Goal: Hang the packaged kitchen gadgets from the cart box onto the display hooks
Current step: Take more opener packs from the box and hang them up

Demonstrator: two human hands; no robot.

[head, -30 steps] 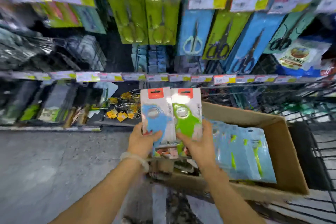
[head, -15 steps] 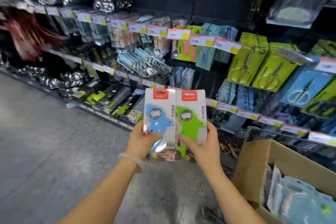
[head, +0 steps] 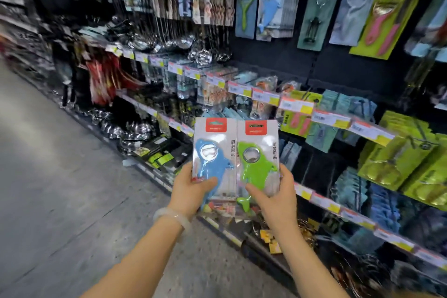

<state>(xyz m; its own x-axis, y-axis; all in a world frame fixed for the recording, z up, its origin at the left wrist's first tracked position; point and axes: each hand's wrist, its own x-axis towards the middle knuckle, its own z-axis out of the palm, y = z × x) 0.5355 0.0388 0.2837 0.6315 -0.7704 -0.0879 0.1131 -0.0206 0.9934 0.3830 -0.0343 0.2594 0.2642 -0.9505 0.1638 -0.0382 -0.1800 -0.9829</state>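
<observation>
Blue packet [head: 212, 159] in left hand [head: 191, 189]; green packet [head: 258, 159] in right hand [head: 278, 198].

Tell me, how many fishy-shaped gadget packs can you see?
3: a blue shark pack in the left hand, a green shark pack in the right hand, and a hanging blue shark pack up top, maybe hiding more behind.

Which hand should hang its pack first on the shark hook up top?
Probably the right hand. Its green pack sits nearer the hanging blue shark packs, up and to the right. The left hand with the blue pack would have to cross over.
</observation>
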